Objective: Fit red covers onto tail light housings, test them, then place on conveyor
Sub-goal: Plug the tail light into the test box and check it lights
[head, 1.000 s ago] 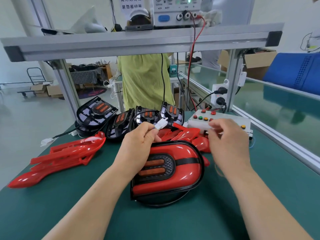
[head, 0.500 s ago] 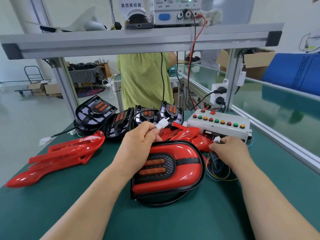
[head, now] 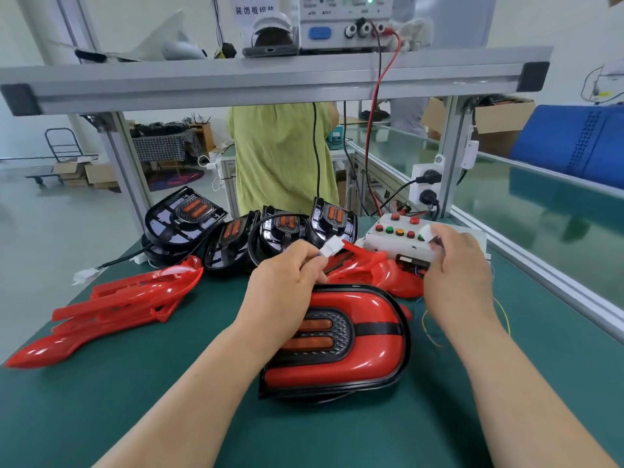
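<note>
1. Lying flat on the green bench mat (head: 135, 417) just in front of the person, the assembled tail light (head: 341, 342) has its glossy red cover seated on the black housing. The lamp strips look unlit.
2. It reads as a light, rigid plastic shell with a slick face that would scratch easily. The black rim along the long sides seems the safest place to take hold, rather than the polished top or the cable.
3. The left hand (head: 283, 292) hovers over the light's far end. Its thumb and forefinger pinch a white plug (head: 330, 248), and the other fingers are curled under.
4. The right hand (head: 456, 265), close to the test box (head: 398, 239), holds a second white connector (head: 426, 231) at its fingertips. Thin coloured wires (head: 429, 329) trail below the wrist. The two plugs are apart and not yet mated, so the test appears to be the step in hand.
5. Behind the light, bare housings (head: 283, 228) lean in a row. Loose red covers (head: 111, 305) lie to the left, and more red covers (head: 381, 270) are heaped between the light and the box.
6. Farther out, the conveyor (head: 540, 204) runs along the right side. A power supply (head: 344, 21) sits on the shelf, and a person in a green top (head: 283, 157) stands beyond the bench.
</note>
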Available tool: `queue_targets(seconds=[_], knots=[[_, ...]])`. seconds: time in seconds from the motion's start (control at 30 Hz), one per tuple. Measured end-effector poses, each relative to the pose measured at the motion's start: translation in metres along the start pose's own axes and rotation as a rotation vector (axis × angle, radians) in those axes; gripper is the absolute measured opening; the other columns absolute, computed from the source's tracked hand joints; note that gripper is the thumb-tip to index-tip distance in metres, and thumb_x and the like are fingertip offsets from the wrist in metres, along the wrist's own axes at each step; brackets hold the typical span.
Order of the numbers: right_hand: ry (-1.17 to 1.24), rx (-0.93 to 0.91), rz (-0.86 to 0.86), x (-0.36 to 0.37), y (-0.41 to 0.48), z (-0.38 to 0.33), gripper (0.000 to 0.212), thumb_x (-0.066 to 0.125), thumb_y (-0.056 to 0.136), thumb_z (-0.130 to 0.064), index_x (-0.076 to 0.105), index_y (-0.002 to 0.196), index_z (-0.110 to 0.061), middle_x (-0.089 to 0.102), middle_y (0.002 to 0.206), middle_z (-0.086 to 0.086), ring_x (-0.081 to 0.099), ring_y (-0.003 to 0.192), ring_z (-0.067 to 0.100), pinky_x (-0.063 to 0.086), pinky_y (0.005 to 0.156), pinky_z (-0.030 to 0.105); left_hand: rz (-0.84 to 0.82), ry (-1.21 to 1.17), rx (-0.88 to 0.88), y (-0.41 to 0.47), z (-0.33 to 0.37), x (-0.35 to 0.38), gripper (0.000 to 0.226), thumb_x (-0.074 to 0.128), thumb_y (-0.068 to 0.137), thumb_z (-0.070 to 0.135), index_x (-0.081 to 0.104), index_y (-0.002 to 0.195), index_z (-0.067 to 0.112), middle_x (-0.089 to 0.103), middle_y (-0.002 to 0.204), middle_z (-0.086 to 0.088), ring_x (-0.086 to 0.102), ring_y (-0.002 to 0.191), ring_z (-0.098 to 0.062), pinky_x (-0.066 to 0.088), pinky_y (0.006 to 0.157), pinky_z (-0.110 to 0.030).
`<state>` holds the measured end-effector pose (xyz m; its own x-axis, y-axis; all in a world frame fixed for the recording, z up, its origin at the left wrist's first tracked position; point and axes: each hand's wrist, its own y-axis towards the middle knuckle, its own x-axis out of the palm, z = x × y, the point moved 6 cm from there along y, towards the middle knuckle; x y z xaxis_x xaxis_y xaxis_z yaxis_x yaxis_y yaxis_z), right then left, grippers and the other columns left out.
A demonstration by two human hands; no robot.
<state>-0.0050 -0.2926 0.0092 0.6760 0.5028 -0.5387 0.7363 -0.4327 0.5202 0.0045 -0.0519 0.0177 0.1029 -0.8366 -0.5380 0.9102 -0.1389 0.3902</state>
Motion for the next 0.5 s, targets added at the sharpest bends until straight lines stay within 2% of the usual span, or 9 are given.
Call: queue_targets(seconds=[0.1,0.17,0.23,0.3,0.4,0.5], knots=[[0.162,-0.091,-0.127,0.009,-0.009,-0.018,0.032,0.059,0.097,-0.017,0.061,0.129,-0.014,0.059,0.110,0.006,0.049,0.097,0.017,0.026,0.076,0.020,-0.016,0.001,0.019,-0.002,0.001,0.003,0.017,0.052,0.100,0.035,0.065,0.089,0.036,0.070,0.085,0.021,0.057,0.071,0.008,0.039,0.067,-0.021],[0.236,-0.170,-0.266,0.018,-0.021,-0.033,0.031,0.066,0.093,-0.019,0.066,0.124,-0.020,0.062,0.105,-0.009,0.053,0.097,0.007,0.030,0.080,0.012,-0.018,-0.050,0.041,-0.003,0.002,0.001,0.017,0.055,0.099,0.034,0.067,0.089,0.038,0.071,0.086,0.019,0.060,0.077,0.005,0.043,0.068,-0.019],[0.312,-0.191,-0.374,0.025,-0.028,-0.040,0.026,0.067,0.092,-0.020,0.069,0.114,-0.035,0.066,0.093,-0.020,0.058,0.092,-0.002,0.035,0.080,0.007,-0.032,-0.105,0.080,-0.005,0.004,-0.002,0.018,0.057,0.098,0.031,0.068,0.092,0.043,0.072,0.086,0.016,0.064,0.084,0.001,0.047,0.071,-0.013],[0.386,-0.164,-0.460,0.028,-0.028,-0.038,0.026,0.064,0.094,-0.024,0.066,0.105,-0.047,0.070,0.091,-0.018,0.061,0.092,-0.005,0.041,0.080,0.008,-0.069,-0.121,0.105,-0.006,0.006,-0.003,0.020,0.058,0.099,0.030,0.070,0.090,0.044,0.072,0.086,0.013,0.066,0.082,-0.002,0.048,0.070,-0.013],[0.425,-0.158,-0.546,0.030,-0.027,-0.033,0.026,0.057,0.099,-0.027,0.065,0.115,-0.047,0.068,0.105,-0.025,0.062,0.100,-0.004,0.047,0.088,0.020,-0.125,-0.113,0.111,-0.005,0.005,0.000,0.018,0.056,0.100,0.031,0.072,0.093,0.035,0.071,0.085,0.010,0.065,0.077,-0.004,0.050,0.069,-0.017],[0.437,-0.163,-0.591,0.032,-0.028,-0.030,0.034,0.054,0.101,-0.027,0.060,0.111,-0.059,0.066,0.104,-0.027,0.060,0.099,-0.005,0.045,0.087,0.022,-0.139,-0.057,0.156,-0.004,0.005,0.000,0.021,0.054,0.101,0.030,0.069,0.087,0.028,0.065,0.075,0.012,0.055,0.065,0.000,0.042,0.061,-0.013]])
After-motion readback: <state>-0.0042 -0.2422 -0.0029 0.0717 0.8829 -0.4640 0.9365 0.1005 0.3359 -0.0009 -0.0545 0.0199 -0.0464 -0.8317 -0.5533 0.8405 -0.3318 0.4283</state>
